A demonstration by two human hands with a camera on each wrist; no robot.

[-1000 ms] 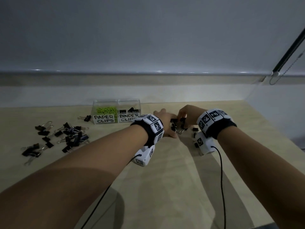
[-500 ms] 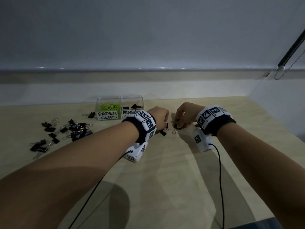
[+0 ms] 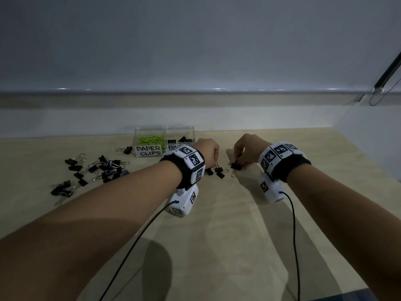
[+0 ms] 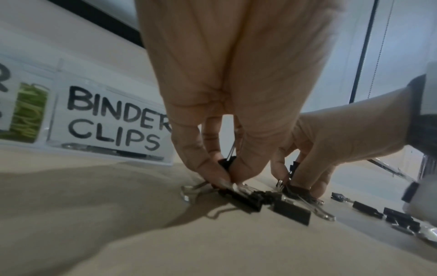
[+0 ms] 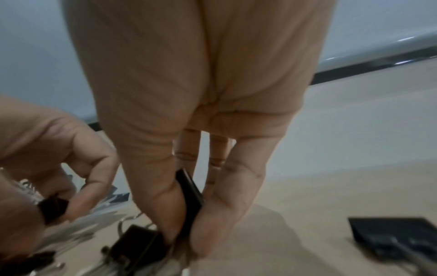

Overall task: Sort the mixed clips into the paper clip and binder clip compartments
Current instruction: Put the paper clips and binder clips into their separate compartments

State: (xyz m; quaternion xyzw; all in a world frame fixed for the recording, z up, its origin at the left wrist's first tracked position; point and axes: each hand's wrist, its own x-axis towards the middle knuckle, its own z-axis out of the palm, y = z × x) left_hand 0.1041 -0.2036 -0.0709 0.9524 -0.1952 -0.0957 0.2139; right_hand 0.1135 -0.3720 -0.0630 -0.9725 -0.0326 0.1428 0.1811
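A clear two-part box point(image 3: 152, 132) stands at the back of the wooden desk: green paper clips point(image 3: 151, 139) over the PAPER CLIPS label, black clips behind the BINDER CLIPS label point(image 4: 113, 122). My left hand point(image 3: 209, 149) pinches a black binder clip point(image 4: 227, 162) between thumb and fingers, low over a small cluster of binder clips point(image 3: 219, 171). My right hand point(image 3: 246, 148) pinches another black binder clip point(image 5: 190, 194) just to the right, fingertips down at the desk.
A scatter of black binder clips point(image 3: 102, 168) lies at the left of the desk, one more point(image 3: 127, 150) beside the box. Loose clips point(image 4: 399, 217) lie under my right wrist. A wall runs behind the desk, a blind cord point(image 3: 376, 98) hangs at right.
Both hands have pulled back from the box toward me and apart, each with a binder clip in its fingers. The view has shifted slightly.
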